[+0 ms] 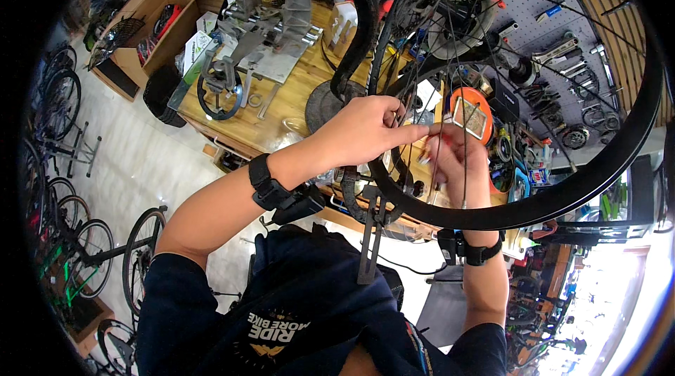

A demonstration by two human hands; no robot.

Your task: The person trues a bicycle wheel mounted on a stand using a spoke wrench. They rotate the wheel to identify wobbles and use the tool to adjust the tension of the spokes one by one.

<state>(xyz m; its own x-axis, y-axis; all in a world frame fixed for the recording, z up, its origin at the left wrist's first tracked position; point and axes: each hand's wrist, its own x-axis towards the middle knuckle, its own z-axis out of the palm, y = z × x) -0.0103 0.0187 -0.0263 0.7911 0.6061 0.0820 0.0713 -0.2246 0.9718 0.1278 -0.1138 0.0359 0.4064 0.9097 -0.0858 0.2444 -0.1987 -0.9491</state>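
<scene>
A black bicycle wheel rim [492,220] sweeps across the right half of the head view, with thin dark spokes [465,183] running to its hub [460,14]. The wheel sits in a dark metal stand [362,31]. My left hand [376,130] is among the spokes, fingers curled around one and thumb stretched toward the right hand. Close beside it, my right hand [460,158] is closed in a pinch behind a spoke. Something small with red and white shows at its fingertips; its kind is too small to make out.
A wooden workbench [281,119] stands beneath the wheel, bearing a metal fixture with a black handwheel [219,95] and an orange round dish [472,112]. Tools hang on a grey pegboard [562,24] at the far right. Several bicycles [88,249] stand on the left.
</scene>
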